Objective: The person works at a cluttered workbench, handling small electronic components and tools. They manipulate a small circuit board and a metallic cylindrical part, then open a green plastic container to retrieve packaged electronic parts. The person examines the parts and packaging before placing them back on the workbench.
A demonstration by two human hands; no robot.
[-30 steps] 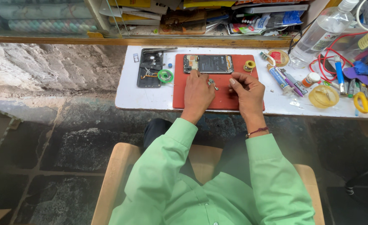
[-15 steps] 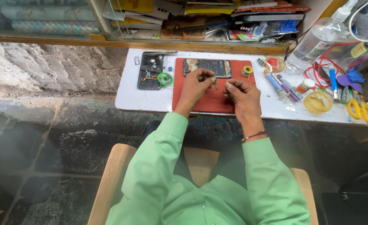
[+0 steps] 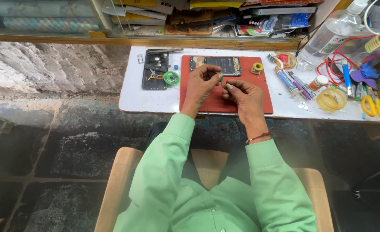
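Rubbery red mat [image 3: 211, 103] lies flat on the white bench [image 3: 134, 101], an opened phone [image 3: 215, 65] with bare circuitry lying along its far edge. Left hand [image 3: 200, 83] curls, fingertips pinched on a tiny green piece [image 3: 221, 77] above the mat. Right hand [image 3: 246, 96] arches beside it, thumb and forefinger closing toward the same piece; whether they grip it, I cannot tell. Since a second ago both hands are lifted off the mat and drawn together.
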